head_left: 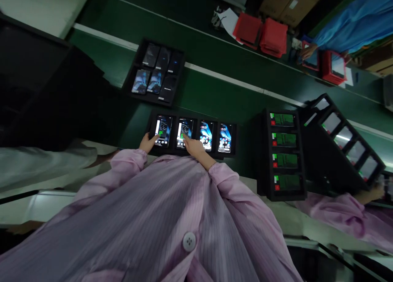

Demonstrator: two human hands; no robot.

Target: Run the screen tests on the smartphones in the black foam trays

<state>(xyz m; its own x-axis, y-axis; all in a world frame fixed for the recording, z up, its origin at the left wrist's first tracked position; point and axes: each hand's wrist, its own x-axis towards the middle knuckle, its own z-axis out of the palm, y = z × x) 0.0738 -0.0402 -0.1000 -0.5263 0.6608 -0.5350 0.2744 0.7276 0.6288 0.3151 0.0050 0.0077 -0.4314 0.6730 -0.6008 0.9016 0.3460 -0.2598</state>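
In front of my body lies a black tray [196, 151] with several lit phones in a row. The thumb of my left hand [147, 143] reaches onto the lower screen of the leftmost phone [164, 124], with the other fingers apart at the tray's left end. My right hand [195, 147] extends a digit to the screen of the second phone [186, 124]. Both these screens show dark panels with a green patch. A third phone [206, 132] and a fourth phone [225, 134] display blue home screens with the time. Neither hand lifts anything.
Behind is another black phone tray [179, 83]. To the right, a tray of green-screen phones [285, 161] sits beside a tilted tray [346, 140] near a pink-sleeved person's hand. Red pouches [273, 37] and a blue-sleeved person [356, 21] are across the green bench [215, 97]. Black trays rise left.
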